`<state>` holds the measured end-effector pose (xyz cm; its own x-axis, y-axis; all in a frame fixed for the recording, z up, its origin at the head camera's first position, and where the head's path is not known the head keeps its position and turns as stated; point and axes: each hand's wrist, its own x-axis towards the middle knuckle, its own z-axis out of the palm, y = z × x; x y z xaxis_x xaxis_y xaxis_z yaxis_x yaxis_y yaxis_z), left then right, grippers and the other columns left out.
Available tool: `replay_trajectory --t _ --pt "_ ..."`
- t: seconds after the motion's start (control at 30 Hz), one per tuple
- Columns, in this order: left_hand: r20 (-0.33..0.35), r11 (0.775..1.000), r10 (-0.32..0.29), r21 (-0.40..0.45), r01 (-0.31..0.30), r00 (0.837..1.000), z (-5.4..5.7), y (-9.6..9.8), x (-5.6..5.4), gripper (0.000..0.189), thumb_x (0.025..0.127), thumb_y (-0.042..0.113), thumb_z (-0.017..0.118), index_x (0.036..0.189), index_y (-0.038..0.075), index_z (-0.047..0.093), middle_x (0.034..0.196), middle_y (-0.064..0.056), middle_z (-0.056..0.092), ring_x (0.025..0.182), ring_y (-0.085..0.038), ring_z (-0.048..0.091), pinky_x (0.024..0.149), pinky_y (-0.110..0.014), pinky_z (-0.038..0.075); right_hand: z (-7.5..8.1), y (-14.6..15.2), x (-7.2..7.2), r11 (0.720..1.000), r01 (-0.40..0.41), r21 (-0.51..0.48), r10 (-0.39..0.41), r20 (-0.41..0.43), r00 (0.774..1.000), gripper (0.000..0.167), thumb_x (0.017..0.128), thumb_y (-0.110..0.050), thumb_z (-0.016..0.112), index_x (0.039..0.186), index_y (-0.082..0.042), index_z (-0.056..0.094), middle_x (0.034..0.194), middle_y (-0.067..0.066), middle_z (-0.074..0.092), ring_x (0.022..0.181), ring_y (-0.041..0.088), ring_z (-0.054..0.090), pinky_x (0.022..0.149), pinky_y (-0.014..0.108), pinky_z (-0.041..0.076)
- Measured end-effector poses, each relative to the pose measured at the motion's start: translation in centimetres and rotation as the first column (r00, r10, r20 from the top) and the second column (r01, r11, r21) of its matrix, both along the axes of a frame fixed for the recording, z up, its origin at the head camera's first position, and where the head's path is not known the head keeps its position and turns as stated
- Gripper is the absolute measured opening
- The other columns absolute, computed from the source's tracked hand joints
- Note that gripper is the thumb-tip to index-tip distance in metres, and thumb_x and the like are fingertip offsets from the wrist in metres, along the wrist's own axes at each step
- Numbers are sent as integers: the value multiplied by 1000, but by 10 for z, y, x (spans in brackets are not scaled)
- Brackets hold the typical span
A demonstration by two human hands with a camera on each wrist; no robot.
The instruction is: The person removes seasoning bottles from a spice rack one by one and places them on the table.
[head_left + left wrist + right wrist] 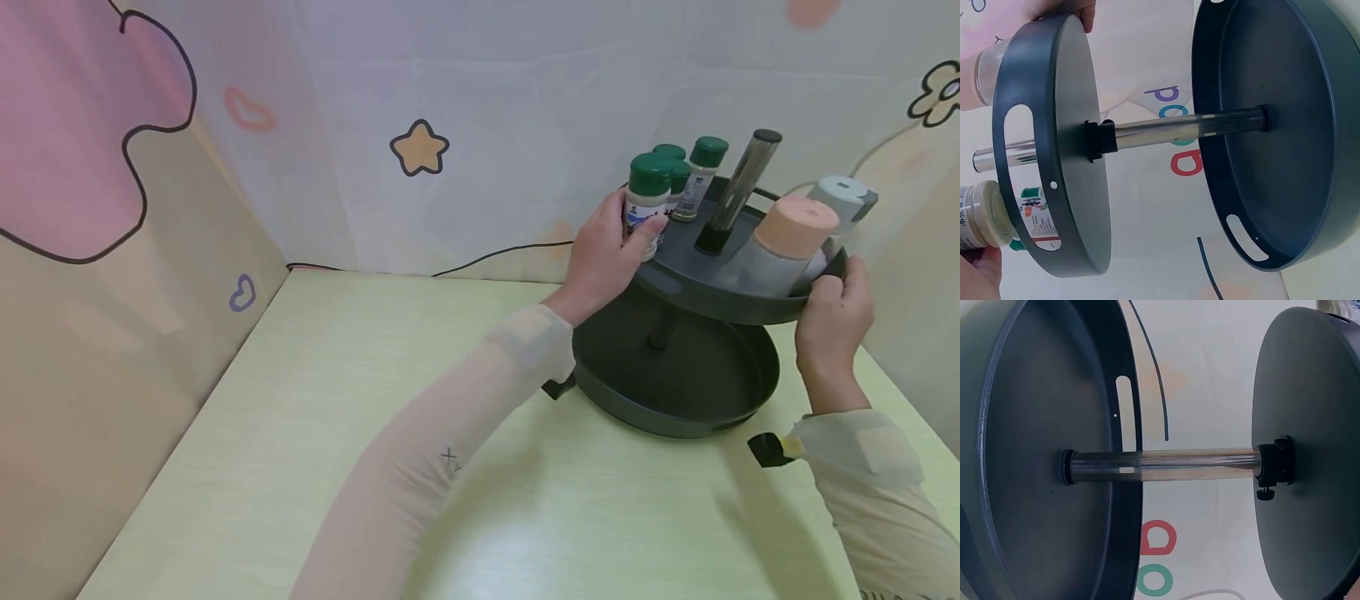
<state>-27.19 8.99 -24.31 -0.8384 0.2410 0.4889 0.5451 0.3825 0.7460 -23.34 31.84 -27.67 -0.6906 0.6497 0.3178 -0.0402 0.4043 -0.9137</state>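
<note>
My left hand [596, 262] pinches a green-capped seasoning jar [647, 196] between thumb and fingers at the left rim of the upper tray [738, 312]. In the left wrist view the base of this jar [991, 215] overlaps the tray's outer wall, near its slot. My right hand [834, 333] grips the rim of the upper tray at the right. The two-tier round rack is dark grey, with a metal pole [748, 179]. Several more green-capped jars [705, 171] stand at the back of the upper tray. A pink-lidded clear jar [795, 233] is at its right.
The lower tray [675, 421] rests on the pale wood-look table [262, 400], below the upper one. A bottle with a pale top [843, 196] stands behind the pink-lidded jar. A cloth printed with drawings [480, 108] hangs close behind the rack.
</note>
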Motion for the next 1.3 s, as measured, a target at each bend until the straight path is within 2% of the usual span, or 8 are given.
replay_trajectory --t 0.37,0.7,1.0,1.3 --pt "26 998 -14 59 13 1000 -4 -10 -2 50 87 37 49 127 11 35 122 -2 50 105 -10 51 89 -17 42 -1 -1 0 1000 3 18 -3 -12 1000 24 88 -13 24 77 -28 40 77 -9 33 75 3 31 68 22 22" --pt "17 999 0 45 -1 1000 -7 -18 -4 45 88 35 50 124 10 38 119 -3 53 103 -11 53 88 -18 43 -1 -1 0 1000 3 14 -3 -6 1000 24 88 -13 24 78 -28 40 77 -9 33 75 3 31 69 22 22" --pt "22 998 11 60 -13 1000 -11 -29 -4 45 84 37 55 119 11 43 111 -1 57 88 -8 53 74 -10 44 0 -2 0 999 20 28 -20 -18 1000 24 88 -13 25 74 -28 39 75 -8 32 73 4 30 66 22 21" --pt "14 998 37 41 -37 999 -17 -38 -6 41 83 37 58 112 11 48 98 -2 60 79 -9 52 64 -12 43 -1 -2 0 999 23 30 -23 -17 1000 25 88 -13 25 76 -29 40 76 -10 34 75 4 31 68 21 22"
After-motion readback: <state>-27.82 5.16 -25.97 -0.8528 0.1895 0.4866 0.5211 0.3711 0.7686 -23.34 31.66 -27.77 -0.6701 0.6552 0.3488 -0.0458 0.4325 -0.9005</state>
